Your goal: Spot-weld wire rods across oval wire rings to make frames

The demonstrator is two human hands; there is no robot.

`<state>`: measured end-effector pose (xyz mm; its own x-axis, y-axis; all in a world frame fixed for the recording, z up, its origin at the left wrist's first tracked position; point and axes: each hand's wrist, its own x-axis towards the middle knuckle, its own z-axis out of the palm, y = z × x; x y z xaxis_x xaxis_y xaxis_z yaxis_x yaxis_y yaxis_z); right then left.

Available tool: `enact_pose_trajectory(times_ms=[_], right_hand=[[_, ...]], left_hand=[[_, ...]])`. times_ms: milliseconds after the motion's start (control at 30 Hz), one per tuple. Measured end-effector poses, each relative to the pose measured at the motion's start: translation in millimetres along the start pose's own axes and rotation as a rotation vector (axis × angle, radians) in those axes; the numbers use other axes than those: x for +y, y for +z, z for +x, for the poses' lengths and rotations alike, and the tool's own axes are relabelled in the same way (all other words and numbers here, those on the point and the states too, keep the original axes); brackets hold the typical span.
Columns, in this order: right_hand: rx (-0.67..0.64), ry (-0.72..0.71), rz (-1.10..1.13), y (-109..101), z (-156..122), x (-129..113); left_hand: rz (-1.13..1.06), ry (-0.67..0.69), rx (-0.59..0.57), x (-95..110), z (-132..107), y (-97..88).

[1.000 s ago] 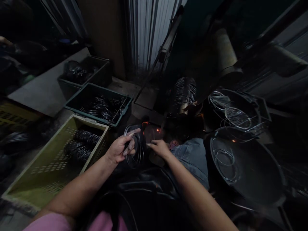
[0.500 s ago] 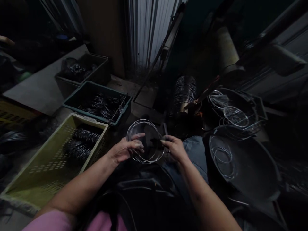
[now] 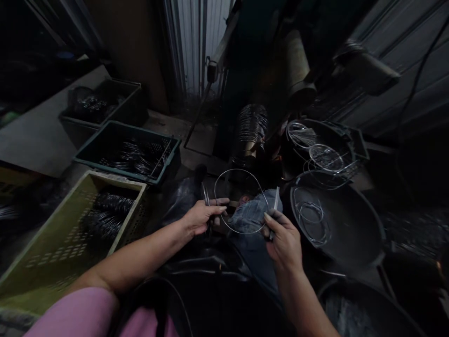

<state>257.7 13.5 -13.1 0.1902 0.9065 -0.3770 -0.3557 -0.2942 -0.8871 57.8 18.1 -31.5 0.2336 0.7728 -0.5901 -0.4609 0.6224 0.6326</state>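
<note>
My left hand point(image 3: 200, 219) is closed on several thin metal wire rings point(image 3: 206, 193), which appear almost edge-on at its fingers. Between the two hands a single wire ring point(image 3: 242, 170) stands facing me. Its left side passes at my left thumb and fingertips; whether they grip it too, I cannot tell. My right hand point(image 3: 283, 234) pinches the ring's right side between thumb and fingers. A thin pale metal strip point(image 3: 277, 199) sticks up from the same hand. Behind the ring shows a knee in worn blue denim point(image 3: 254, 213).
On the left stand a yellow crate point(image 3: 45, 243) and a green crate point(image 3: 94, 142), both with dark wire bundles. A wire coil point(image 3: 253, 124) lies ahead. On the right, a black basin point(image 3: 354, 229) holds loose wire rings, and another basin point(image 3: 336, 131) behind it holds more.
The bunch of rings has swung edge-on at my left hand. One ring is now apart from it, spanning both hands. My right hand has moved right, and the view has shifted.
</note>
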Motion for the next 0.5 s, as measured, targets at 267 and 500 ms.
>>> enact_pose_trajectory(times_ms=[267,500], right_hand=[[0.111,-0.044,-0.133,-26.3,-4.4,25.8],[0.054,-0.099,-0.404,-54.3,-12.9,-3.0]], left_hand=[[0.122,0.12,-0.046,-12.6,0.8,6.9],[0.221,0.107,-0.026,-1.9,3.3,9.0]])
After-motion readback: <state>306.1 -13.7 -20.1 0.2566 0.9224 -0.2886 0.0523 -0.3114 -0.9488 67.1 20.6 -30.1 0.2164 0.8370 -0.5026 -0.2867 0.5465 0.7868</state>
